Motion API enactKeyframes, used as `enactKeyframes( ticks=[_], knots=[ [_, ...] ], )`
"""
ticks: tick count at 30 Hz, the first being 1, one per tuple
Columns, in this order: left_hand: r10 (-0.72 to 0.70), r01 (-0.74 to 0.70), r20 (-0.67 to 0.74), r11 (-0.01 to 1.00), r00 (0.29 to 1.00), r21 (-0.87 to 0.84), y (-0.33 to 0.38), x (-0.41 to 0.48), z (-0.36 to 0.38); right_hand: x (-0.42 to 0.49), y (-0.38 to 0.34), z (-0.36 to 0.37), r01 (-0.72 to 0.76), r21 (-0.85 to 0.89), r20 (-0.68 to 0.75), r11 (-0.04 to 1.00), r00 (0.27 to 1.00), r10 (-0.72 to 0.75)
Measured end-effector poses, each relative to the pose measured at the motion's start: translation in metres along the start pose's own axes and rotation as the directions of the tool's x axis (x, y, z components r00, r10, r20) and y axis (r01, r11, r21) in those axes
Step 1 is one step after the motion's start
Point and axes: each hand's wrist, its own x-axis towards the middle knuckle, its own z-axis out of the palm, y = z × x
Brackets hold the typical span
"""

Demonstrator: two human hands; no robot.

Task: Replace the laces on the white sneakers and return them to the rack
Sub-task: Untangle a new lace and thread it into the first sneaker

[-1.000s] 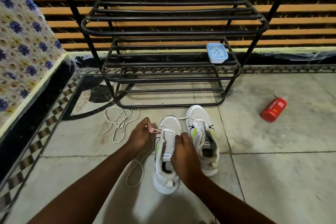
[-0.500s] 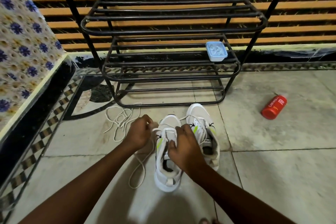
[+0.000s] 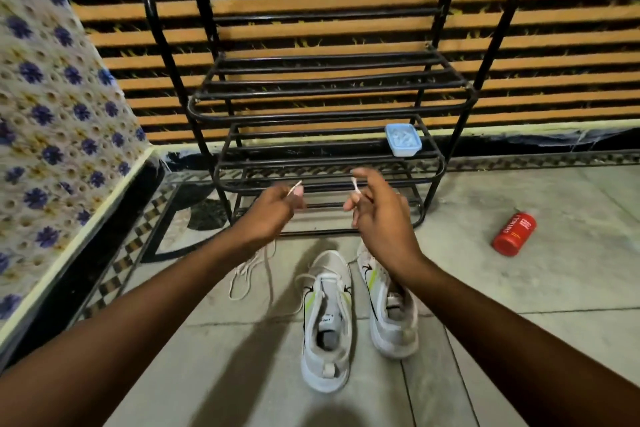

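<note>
Standing side by side on grey floor tiles [image 3: 554, 288], at 6 o'clock from the black metal-tube rack [image 3: 325, 107]: two white mesh sneakers [image 3: 327, 322] with lime-green and black side marks, toes toward 12. Above them, left hand [image 3: 273, 210] and right hand [image 3: 381, 215], each pinching one white lace tip [image 3: 295, 186]. At 9 o'clock, one loose white lace [image 3: 242, 279].

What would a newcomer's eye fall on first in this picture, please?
The left hand and right hand, held mid-frame before the black rack, each pinching a lace tip. Below them the white sneakers stand side by side on the floor, and a red bottle lies to their right.
</note>
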Motion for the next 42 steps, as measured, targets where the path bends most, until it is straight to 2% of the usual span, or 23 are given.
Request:
enactKeyframes(
  ticks=[2, 4, 9, 12, 15, 20, 29, 38, 42],
  knots=[
    [-0.04, 0.047, 0.049, 0.987, 0.998, -0.151, 0.029, -0.004, -0.008, 0.013, -0.019, -0.011, 0.001, 0.058, -0.051, 0.998, 0.999, 0.002],
    [0.034, -0.022, 0.061, 0.982, 0.998, -0.19, 0.055, -0.009, -0.018, 0.029, -0.041, -0.022, 0.006, 0.142, -0.1, 0.99, 0.995, 0.008],
    [0.197, -0.219, -0.115, 0.951, 0.974, -0.219, 0.121, -0.024, -0.035, 0.064, -0.101, -0.053, 0.09, 0.25, -0.196, 0.964, 0.98, -0.041],
    [0.278, -0.337, -0.213, 0.882, 0.937, -0.33, 0.16, -0.033, -0.044, 0.083, -0.137, -0.073, 0.155, 0.273, -0.269, 0.95, 0.96, -0.079],
    [0.295, -0.374, -0.241, 0.824, 0.925, -0.425, 0.192, -0.042, -0.054, 0.095, -0.17, -0.093, 0.192, 0.357, -0.286, 0.914, 0.954, -0.089],
    [0.358, -0.453, -0.294, 0.8, 0.886, -0.393, 0.229, -0.05, -0.072, 0.104, -0.209, -0.113, 0.232, 0.371, -0.281, 0.899, 0.951, -0.129],
    [0.314, -0.465, -0.377, 0.773, 0.871, -0.431, 0.264, -0.063, -0.097, 0.113, -0.253, -0.122, 0.19, 0.488, -0.283, 0.852, 0.958, -0.052],
    [0.358, -0.48, -0.332, 0.755, 0.873, -0.448, 0.283, -0.073, -0.099, 0.111, -0.266, -0.123, 0.2, 0.484, -0.25, 0.852, 0.965, -0.085],
    [0.335, -0.461, -0.329, 0.753, 0.883, -0.469, 0.285, -0.072, -0.099, 0.11, -0.271, -0.124, 0.231, 0.471, -0.26, 0.852, 0.959, -0.116]
  ],
)
